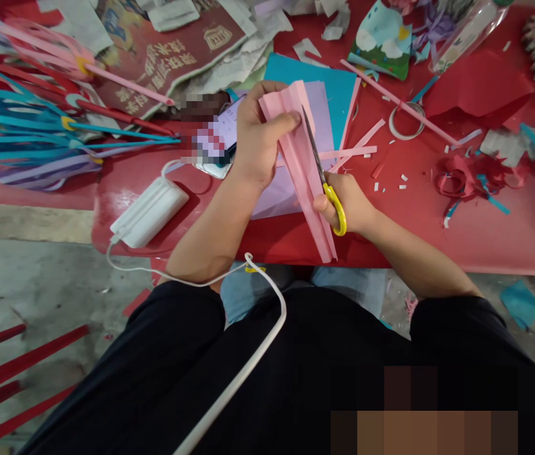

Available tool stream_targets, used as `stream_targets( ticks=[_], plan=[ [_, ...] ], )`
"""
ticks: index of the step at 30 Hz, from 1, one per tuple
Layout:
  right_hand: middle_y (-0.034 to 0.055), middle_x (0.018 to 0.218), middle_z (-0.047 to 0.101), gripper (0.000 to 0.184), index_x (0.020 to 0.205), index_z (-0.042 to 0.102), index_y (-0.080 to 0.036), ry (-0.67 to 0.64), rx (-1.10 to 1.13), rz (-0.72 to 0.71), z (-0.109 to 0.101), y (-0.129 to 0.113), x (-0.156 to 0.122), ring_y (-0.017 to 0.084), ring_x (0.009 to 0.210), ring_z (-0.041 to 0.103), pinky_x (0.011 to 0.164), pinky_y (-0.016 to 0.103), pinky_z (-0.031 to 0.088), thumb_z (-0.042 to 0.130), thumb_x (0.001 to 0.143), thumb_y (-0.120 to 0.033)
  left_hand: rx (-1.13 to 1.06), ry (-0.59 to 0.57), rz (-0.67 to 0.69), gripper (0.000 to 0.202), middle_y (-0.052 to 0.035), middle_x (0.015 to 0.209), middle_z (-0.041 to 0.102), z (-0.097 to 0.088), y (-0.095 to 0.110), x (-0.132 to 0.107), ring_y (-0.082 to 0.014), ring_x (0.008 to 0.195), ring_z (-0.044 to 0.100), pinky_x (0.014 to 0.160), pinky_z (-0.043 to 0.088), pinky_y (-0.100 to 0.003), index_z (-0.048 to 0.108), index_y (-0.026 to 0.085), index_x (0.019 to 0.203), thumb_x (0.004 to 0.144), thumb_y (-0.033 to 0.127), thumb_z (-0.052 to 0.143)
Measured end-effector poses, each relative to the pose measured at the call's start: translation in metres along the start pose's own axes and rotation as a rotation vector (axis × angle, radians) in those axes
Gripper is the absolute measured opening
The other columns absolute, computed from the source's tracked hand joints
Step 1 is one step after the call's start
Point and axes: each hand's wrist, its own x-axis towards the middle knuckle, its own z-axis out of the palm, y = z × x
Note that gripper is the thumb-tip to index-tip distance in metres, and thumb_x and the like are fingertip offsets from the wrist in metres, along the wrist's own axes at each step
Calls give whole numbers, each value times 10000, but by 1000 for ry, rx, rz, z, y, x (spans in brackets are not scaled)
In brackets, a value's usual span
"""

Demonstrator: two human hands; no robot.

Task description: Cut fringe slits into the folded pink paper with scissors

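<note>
My left hand [260,133] is closed on the upper part of a creased sheet of pink paper [298,167], its thumb lying across the front. In my right hand [346,202] is a pair of scissors [336,205] with yellow handles. Their dark blades point up and away from me, along the right part of the pink paper. Whether the blades are apart is hard to make out. Beneath the paper lie purple sheets [274,196] and a blue sheet [317,66] on the red table [367,249].
Paper lanterns on sticks [30,148] lie at the left, near a phone [224,133] and a white power bank [148,212] with a cable. To the right are a tape roll [406,120], a pink stick [398,101], red paper scraps [457,180] and a clear bottle [469,35].
</note>
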Motion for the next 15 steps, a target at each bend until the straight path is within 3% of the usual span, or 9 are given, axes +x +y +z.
stream_targets(
  ticks=[3, 10, 15],
  plan=[
    [-39, 667, 452, 833, 825, 420, -278, -1, 10, 0, -1, 0, 0, 142, 589, 404, 611, 355, 315, 462, 930, -1104, 89, -5, 39, 322, -4, 887, 599, 0, -7, 0, -252, 763, 510, 764, 453, -417, 779, 385, 1010, 771, 453, 984],
    [-50, 649, 395, 824, 805, 409, -287, 42, -14, 39, -1, 1, 0, 142, 611, 366, 623, 368, 310, 443, 954, -1096, 125, -60, 43, 252, 7, 895, 646, -1, -10, -2, -229, 773, 522, 761, 409, -386, 802, 332, 998, 796, 189, 853],
    [-51, 634, 346, 834, 766, 352, -289, 89, -8, 54, 2, 1, 0, 134, 603, 314, 595, 359, 293, 420, 966, -1096, 175, -21, 37, 274, 2, 892, 620, 1, -11, -2, -252, 796, 512, 779, 431, -407, 774, 362, 973, 750, 303, 920]
  ],
)
